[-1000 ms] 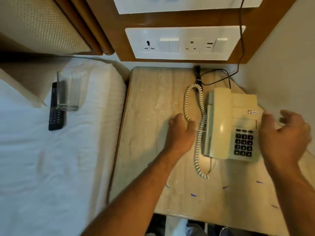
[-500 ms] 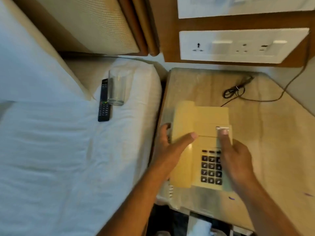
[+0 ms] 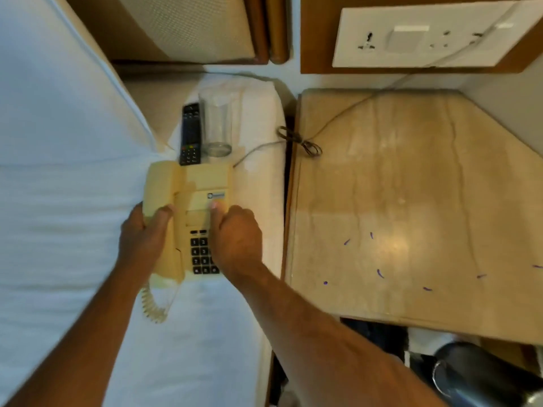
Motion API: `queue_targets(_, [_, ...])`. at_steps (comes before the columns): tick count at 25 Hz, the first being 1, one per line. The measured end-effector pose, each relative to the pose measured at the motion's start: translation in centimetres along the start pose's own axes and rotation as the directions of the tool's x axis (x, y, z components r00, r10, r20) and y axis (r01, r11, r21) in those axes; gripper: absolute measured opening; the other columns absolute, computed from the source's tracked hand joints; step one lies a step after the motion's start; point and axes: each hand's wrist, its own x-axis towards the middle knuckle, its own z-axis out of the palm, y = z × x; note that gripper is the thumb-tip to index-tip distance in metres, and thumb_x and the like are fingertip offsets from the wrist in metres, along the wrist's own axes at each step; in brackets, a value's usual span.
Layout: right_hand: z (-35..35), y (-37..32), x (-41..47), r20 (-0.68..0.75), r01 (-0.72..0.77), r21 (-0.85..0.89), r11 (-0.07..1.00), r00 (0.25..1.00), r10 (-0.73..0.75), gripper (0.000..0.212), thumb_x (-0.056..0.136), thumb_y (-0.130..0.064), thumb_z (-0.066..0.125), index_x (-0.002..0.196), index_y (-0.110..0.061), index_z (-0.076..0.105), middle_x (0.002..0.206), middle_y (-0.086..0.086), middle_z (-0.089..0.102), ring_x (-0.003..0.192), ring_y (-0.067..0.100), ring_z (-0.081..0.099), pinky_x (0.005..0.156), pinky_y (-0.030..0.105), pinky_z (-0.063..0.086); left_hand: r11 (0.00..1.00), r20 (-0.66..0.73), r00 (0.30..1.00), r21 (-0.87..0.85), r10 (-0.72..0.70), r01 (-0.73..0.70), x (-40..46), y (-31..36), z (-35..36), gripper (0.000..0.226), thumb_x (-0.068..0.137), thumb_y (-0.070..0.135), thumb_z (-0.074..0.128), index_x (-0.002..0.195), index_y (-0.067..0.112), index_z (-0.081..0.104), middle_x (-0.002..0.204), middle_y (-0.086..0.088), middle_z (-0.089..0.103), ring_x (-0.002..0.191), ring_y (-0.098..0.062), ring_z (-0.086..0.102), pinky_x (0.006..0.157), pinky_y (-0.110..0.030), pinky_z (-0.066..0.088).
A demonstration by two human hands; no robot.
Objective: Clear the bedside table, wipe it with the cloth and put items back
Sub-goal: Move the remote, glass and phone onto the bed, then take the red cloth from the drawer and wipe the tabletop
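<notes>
Cream plastic telephone (image 3: 188, 218) over the white bed (image 3: 58, 230), just in front of the remote control (image 3: 191, 133) and the drinking glass (image 3: 216, 124), both already parked on the sheet near the pillow (image 3: 53, 83). Gripped from both sides: left hand (image 3: 144, 236) wrapped round the handset edge, thumb on top and fingers (image 3: 163, 215) curled against the casing; right hand (image 3: 235, 236) closed on the other side, thumb stretched up toward the label. Impossible to tell whether resting on the sheet or held just clear of it. Coiled handset wire (image 3: 152, 306) drooping onto the bed below the left wrist. Line cable (image 3: 299, 141) stretched from the back of the telephone across the gap to the marble surface (image 3: 411, 201) and on toward the wall socket plate (image 3: 426, 39), a tied loop lying at the surface's near-left edge.

Judged to be the tail of the clearing step: surface bare apart from that cable and a few small purple marks. No cloth visible anywhere in view.

Next move, as a judgement: settle the telephone flat on the bed, then release. Called for: some slack kept in the cable, since a tight line could drag the telephone back off the mattress, and a spot short of the glass so as not to knock it over. After that, fetching the cloth and wiping, with the cable lifted or pushed aside.
</notes>
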Motion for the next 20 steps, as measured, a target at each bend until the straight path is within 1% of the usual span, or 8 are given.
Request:
queue_targets(3, [-1.9, 1.9, -2.0, -0.042, 0.165, -0.085, 0.983, 0.985, -0.169, 0.048, 0.106, -0.046, 0.031, 0.103, -0.009, 0.061, 0.100, 0.012, 0.063, 0.089, 0.029, 0.060, 0.077, 0.040, 0.051, 0.899, -0.228, 0.968, 0.438, 0.104, 0.007, -0.7, -1.3, 1.0, 0.082, 0.079, 0.069, 0.041, 0.138, 0.013, 0.043, 0.131, -0.031, 0.053, 0.118, -0.053, 0.050, 0.097, -0.065, 0.043])
queue_targets(5, [-4.3, 5.5, -4.9, -0.056, 0.209, -0.133, 0.969, 0.974, -0.218, 0.045, 0.105, -0.043, 0.032, 0.089, -0.013, 0.061, 0.089, 0.009, 0.061, 0.081, 0.026, 0.056, 0.071, 0.038, 0.048, 0.811, -0.313, 0.873, 0.566, 0.375, -0.145, -4.4, -1.4, 3.0, 0.074, 0.088, 0.058, 0.041, 0.137, 0.002, 0.036, 0.134, -0.033, 0.046, 0.122, -0.054, 0.042, 0.100, -0.065, 0.036])
queue_targets(8, [-9.0, 15.4, -10.4, 0.120, -0.075, -0.249, 0.966, 0.987, 0.108, 0.036, 0.104, -0.043, 0.035, 0.082, -0.022, 0.054, 0.081, -0.001, 0.056, 0.072, 0.016, 0.055, 0.072, 0.034, 0.051, 0.603, 0.134, 0.717, 0.449, 0.684, -0.659, -14.0, -1.2, 11.1, 0.067, 0.098, 0.044, 0.038, 0.146, -0.003, 0.034, 0.145, -0.032, 0.042, 0.133, -0.047, 0.039, 0.112, -0.055, 0.030])
queue_targets(10, [-11.5, 22.4, -13.1, 0.217, -0.208, -0.498, 0.842, 0.910, 0.354, 0.031, 0.103, -0.041, 0.039, 0.113, -0.020, 0.058, 0.109, 0.007, 0.059, 0.098, 0.022, 0.060, 0.089, 0.036, 0.050, 0.459, 0.429, 0.610, 0.410, 0.666, -0.788, -18.0, -1.2, 17.1, 0.069, 0.097, 0.040, 0.037, 0.148, -0.006, 0.035, 0.153, -0.030, 0.039, 0.142, -0.044, 0.036, 0.117, -0.056, 0.029])
queue_targets(11, [-12.5, 25.6, -13.7, 0.213, -0.199, -0.624, 0.755, 0.887, 0.411, 0.038, 0.102, -0.040, 0.039, 0.131, -0.019, 0.051, 0.125, 0.015, 0.053, 0.113, 0.030, 0.055, 0.096, 0.039, 0.046, 0.437, 0.488, 0.606, 0.423, 0.628, -0.793, -18.4, -1.2, 19.4, 0.070, 0.096, 0.041, 0.036, 0.147, -0.007, 0.036, 0.155, -0.030, 0.036, 0.145, -0.044, 0.033, 0.118, -0.058, 0.026])
queue_targets(14, [-12.9, 30.8, -11.8, 0.208, -0.066, -0.751, 0.657, 0.921, 0.330, 0.050, 0.102, -0.039, 0.040, 0.147, -0.018, 0.038, 0.144, 0.023, 0.043, 0.128, 0.040, 0.044, 0.105, 0.046, 0.040, 0.436, 0.498, 0.647, 0.482, 0.577, -0.760, -16.0, -1.7, 22.5, 0.074, 0.093, 0.041, 0.031, 0.147, -0.010, 0.035, 0.157, -0.033, 0.029, 0.146, -0.049, 0.027, 0.120, -0.061, 0.018])
queue_targets(18, [-11.4, 34.4, -7.8, 0.245, 0.090, -0.830, 0.551, 0.946, 0.213, 0.058, 0.104, -0.027, 0.044, 0.155, -0.005, 0.027, 0.164, 0.022, 0.021, 0.150, 0.044, 0.019, 0.121, 0.054, 0.024, 0.383, 0.492, 0.592, 0.465, 0.638, -0.798, -14.4, -3.0, 24.1, 0.072, 0.092, 0.039, 0.036, 0.146, -0.008, 0.034, 0.158, -0.033, 0.027, 0.146, -0.049, 0.024, 0.120, -0.060, 0.016])
queue_targets(20, [-10.9, 35.0, -7.4, 0.239, 0.099, -0.873, 0.477, 0.941, 0.242, 0.058, 0.102, -0.021, 0.050, 0.153, -0.002, 0.030, 0.162, 0.023, 0.027, 0.148, 0.043, 0.027, 0.117, 0.051, 0.030, 0.380, 0.498, 0.587, 0.459, 0.638, -0.803, -14.3, -3.1, 24.3, 0.072, 0.093, 0.039, 0.036, 0.147, -0.008, 0.032, 0.159, -0.032, 0.025, 0.148, -0.047, 0.021, 0.120, -0.059, 0.015])
